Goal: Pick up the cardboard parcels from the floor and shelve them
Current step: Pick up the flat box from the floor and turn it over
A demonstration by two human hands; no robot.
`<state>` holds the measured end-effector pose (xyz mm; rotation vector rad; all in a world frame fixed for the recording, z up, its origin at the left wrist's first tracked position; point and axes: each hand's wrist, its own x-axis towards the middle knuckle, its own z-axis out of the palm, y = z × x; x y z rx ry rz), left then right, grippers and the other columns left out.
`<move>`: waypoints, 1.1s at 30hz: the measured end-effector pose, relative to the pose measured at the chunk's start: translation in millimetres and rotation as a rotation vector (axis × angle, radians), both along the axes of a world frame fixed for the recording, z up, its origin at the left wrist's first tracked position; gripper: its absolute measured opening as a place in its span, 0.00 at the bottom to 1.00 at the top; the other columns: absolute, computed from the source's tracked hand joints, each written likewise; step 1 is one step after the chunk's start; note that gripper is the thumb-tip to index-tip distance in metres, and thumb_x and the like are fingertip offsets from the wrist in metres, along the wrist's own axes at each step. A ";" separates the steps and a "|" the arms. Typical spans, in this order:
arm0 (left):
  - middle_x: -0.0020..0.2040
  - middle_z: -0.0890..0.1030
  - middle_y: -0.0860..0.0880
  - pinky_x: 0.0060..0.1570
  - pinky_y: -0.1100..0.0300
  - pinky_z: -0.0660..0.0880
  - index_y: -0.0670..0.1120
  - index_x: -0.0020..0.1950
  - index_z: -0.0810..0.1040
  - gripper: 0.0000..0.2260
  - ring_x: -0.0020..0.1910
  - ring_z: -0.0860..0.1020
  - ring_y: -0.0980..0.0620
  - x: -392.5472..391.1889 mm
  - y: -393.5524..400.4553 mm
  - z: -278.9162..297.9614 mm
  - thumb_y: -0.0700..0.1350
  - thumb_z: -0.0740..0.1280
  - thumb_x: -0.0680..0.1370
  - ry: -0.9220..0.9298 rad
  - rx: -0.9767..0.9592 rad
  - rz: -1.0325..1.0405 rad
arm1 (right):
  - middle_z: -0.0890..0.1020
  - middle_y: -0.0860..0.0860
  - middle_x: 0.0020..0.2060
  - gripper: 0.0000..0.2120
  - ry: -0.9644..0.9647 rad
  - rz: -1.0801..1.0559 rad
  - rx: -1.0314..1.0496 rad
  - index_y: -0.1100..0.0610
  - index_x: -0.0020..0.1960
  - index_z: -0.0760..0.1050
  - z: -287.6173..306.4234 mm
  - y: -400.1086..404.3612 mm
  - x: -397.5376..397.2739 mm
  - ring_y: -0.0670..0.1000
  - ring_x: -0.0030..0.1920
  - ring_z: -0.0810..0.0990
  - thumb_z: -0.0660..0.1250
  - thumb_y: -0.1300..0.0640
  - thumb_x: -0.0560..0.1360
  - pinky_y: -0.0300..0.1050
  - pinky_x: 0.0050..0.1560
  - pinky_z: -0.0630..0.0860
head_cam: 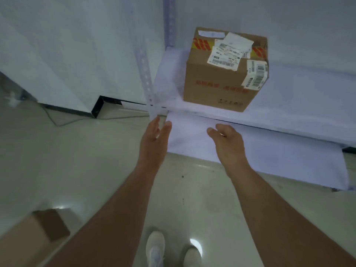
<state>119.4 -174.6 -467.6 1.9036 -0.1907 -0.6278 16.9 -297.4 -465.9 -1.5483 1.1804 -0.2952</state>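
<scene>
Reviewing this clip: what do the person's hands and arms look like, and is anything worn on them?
Both the left hand and the right hand are bare: no gloves, rings, watch or wristband show. Both forearms are uncovered as far as the frame's bottom edge, with no sleeve in view. The picture is slightly blurred, so fine marks cannot be made out.

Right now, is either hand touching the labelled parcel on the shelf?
No. Both the left hand and right hand are open and empty, below the shelf edge, apart from the labelled parcel.
</scene>
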 end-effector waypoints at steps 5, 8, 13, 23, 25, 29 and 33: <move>0.73 0.71 0.47 0.70 0.64 0.62 0.44 0.74 0.68 0.22 0.71 0.69 0.51 -5.9 91.7 -2.7 0.50 0.59 0.81 0.029 0.015 0.225 | 0.79 0.48 0.50 0.12 0.010 0.197 0.004 0.54 0.54 0.77 -0.8 77.8 34.3 0.49 0.49 0.76 0.63 0.49 0.74 0.48 0.56 0.72; 0.72 0.72 0.45 0.72 0.49 0.65 0.43 0.73 0.68 0.22 0.71 0.70 0.49 -2.1 148.1 -3.6 0.51 0.58 0.81 0.043 0.001 0.357 | 0.79 0.47 0.46 0.08 0.007 0.342 0.013 0.53 0.49 0.76 -3.9 132.7 56.0 0.49 0.48 0.76 0.62 0.50 0.75 0.43 0.51 0.70; 0.73 0.71 0.47 0.72 0.49 0.64 0.45 0.74 0.67 0.23 0.72 0.69 0.50 12.8 246.1 -8.5 0.53 0.58 0.81 0.086 -0.025 0.546 | 0.77 0.44 0.39 0.07 0.005 0.526 0.033 0.53 0.47 0.76 -11.8 234.6 94.1 0.47 0.45 0.74 0.62 0.50 0.76 0.40 0.49 0.67; 0.73 0.71 0.49 0.53 0.76 0.60 0.46 0.74 0.67 0.22 0.69 0.69 0.55 57.5 455.1 -27.0 0.52 0.58 0.81 0.148 -0.028 0.823 | 0.76 0.44 0.36 0.07 0.035 0.801 0.028 0.54 0.43 0.77 -42.6 450.4 175.1 0.48 0.43 0.74 0.64 0.51 0.75 0.40 0.46 0.67; 0.73 0.71 0.51 0.53 0.76 0.59 0.46 0.74 0.67 0.22 0.66 0.68 0.59 67.5 491.8 -31.5 0.52 0.59 0.81 0.157 -0.036 0.856 | 0.75 0.43 0.34 0.09 0.044 0.835 0.028 0.52 0.39 0.74 -50.0 489.7 190.5 0.48 0.39 0.73 0.63 0.50 0.75 0.41 0.45 0.67; 0.73 0.71 0.51 0.63 0.66 0.60 0.48 0.74 0.67 0.23 0.68 0.68 0.58 85.9 552.5 -46.9 0.54 0.59 0.80 0.183 -0.019 0.892 | 0.75 0.44 0.33 0.11 0.066 0.866 0.038 0.50 0.36 0.72 -62.4 551.4 214.6 0.48 0.38 0.73 0.63 0.49 0.76 0.41 0.42 0.68; 0.70 0.74 0.51 0.68 0.61 0.63 0.48 0.72 0.70 0.22 0.68 0.70 0.55 100.2 595.7 -67.0 0.55 0.58 0.80 0.204 -0.033 0.931 | 0.79 0.54 0.41 0.16 0.086 0.878 0.036 0.53 0.38 0.74 -78.7 593.9 232.0 0.59 0.49 0.80 0.57 0.43 0.76 0.56 0.52 0.75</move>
